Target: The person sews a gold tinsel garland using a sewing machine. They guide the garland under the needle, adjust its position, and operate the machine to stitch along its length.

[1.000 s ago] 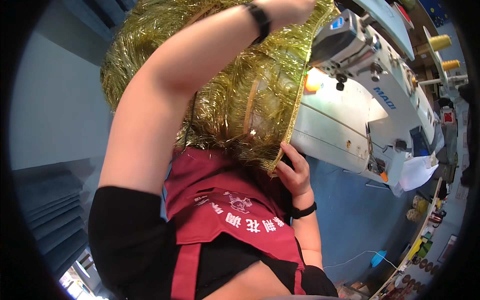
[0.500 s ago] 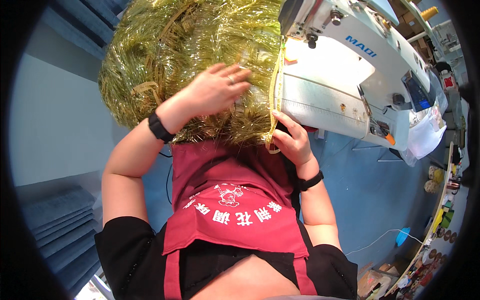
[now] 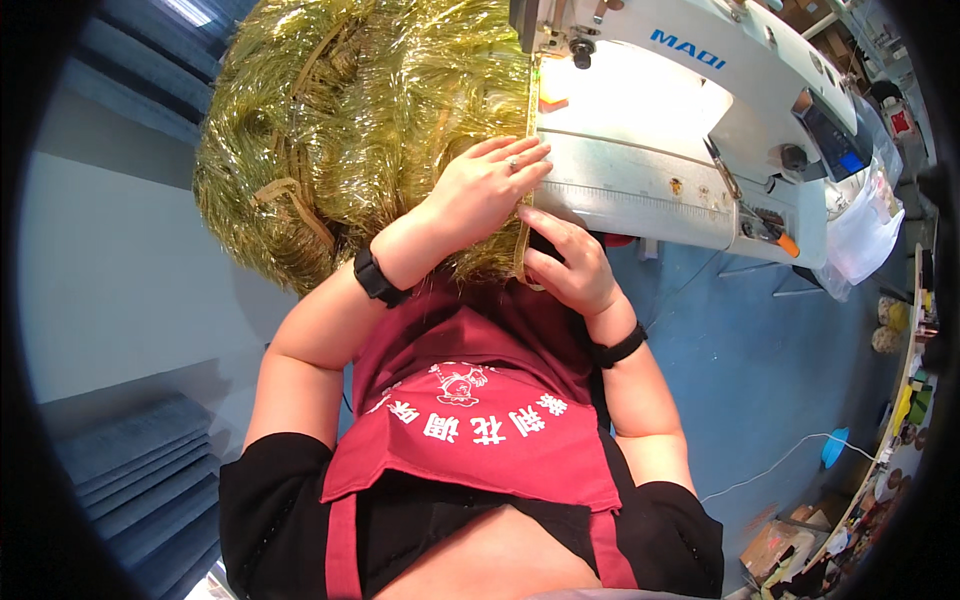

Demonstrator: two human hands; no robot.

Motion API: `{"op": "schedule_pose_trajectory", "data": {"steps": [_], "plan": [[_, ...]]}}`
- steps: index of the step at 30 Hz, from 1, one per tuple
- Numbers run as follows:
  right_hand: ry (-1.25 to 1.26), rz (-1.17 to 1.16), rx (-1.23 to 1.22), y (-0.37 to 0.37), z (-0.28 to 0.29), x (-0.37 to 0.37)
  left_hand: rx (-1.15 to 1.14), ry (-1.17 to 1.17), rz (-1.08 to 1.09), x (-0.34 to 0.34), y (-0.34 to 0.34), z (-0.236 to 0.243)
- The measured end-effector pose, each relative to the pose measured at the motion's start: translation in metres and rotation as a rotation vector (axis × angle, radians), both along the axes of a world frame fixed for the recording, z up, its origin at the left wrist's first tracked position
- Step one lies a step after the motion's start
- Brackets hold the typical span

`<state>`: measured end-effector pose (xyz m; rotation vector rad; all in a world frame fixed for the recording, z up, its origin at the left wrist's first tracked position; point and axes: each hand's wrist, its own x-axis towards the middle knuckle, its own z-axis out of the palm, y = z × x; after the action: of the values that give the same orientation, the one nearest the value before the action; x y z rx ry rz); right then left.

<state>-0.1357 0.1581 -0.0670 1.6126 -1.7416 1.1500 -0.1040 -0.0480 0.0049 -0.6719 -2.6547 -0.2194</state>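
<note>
A bulky mass of gold-olive tinsel fringe point(image 3: 370, 110) lies at the left of a white sewing machine point(image 3: 760, 70). A narrow sparkly gold trim point(image 3: 532, 105) runs along its right edge, up toward the needle area. My left hand point(image 3: 482, 195) lies on the fringe, fingers stretched out and side by side, their tips at the trim. Just below it, my right hand point(image 3: 570, 260) holds the lower stretch of trim with bent fingers, beside the front edge of the machine bed point(image 3: 640, 215).
An orange-handled tool point(image 3: 783, 240) and scissors point(image 3: 722, 170) rest on the machine bed. A white plastic bag point(image 3: 855, 250) hangs at its right. A cluttered shelf runs along the right, with a blue round object point(image 3: 835, 448) and cord nearby. Dark pleated fabric point(image 3: 140, 470) is at lower left.
My left arm has come down from high over the fringe, and that hand now lies flat by the trim. My right hand has moved up along with the trim; the machine sits higher in view.
</note>
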Motion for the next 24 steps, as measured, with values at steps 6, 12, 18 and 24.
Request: {"op": "schedule_pose_trajectory", "data": {"steps": [6,12,18,24], "plan": [[0.040,-0.105,0.025,0.012,-0.015,0.007,0.189,-0.005,-0.037,0.043,0.014,-0.022],[0.022,-0.087,0.061,0.017,-0.020,0.009,0.229,-0.035,-0.043,0.080,0.034,-0.044],[0.038,-0.064,0.072,0.015,-0.020,0.006,0.257,-0.037,-0.040,0.087,0.038,-0.046],[0.040,-0.085,0.074,0.013,-0.021,0.007,0.310,-0.063,-0.061,0.085,0.036,-0.048]]}}
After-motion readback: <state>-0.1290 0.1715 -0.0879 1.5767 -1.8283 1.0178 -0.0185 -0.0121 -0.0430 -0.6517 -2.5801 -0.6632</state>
